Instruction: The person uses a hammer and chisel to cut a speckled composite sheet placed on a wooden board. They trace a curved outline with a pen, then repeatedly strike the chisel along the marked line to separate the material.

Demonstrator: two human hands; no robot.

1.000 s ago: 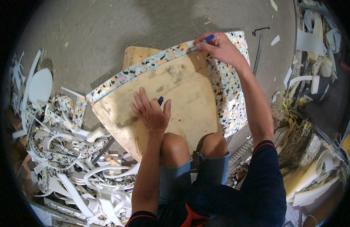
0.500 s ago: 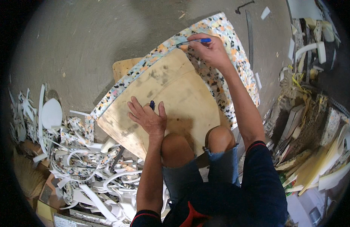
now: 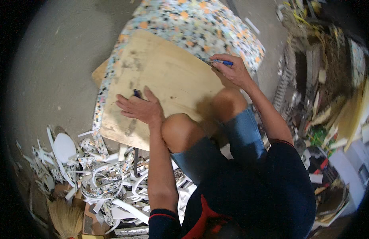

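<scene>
Grey concrete floor (image 3: 57, 79), ten o'clock. Flat white oval foam piece (image 3: 65, 147), half past eight; long narrow white foam strip (image 3: 66, 171) just beside it. Tangled heap of curled white and speckled foam offcuts (image 3: 130, 210), seven to eight. Straw-coloured bristle broom (image 3: 66, 219), half past seven. Grey ribbed coiled tube (image 3: 280, 89), between two and three. Pale-yellow foam sheets (image 3: 359, 115), three.

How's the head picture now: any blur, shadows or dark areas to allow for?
Head view: the speckled foam sheet looks soft; a shadow falls on the tan board beside the right knee; the dark shirt shows little detail; the fisheye rim fades to black.
</scene>
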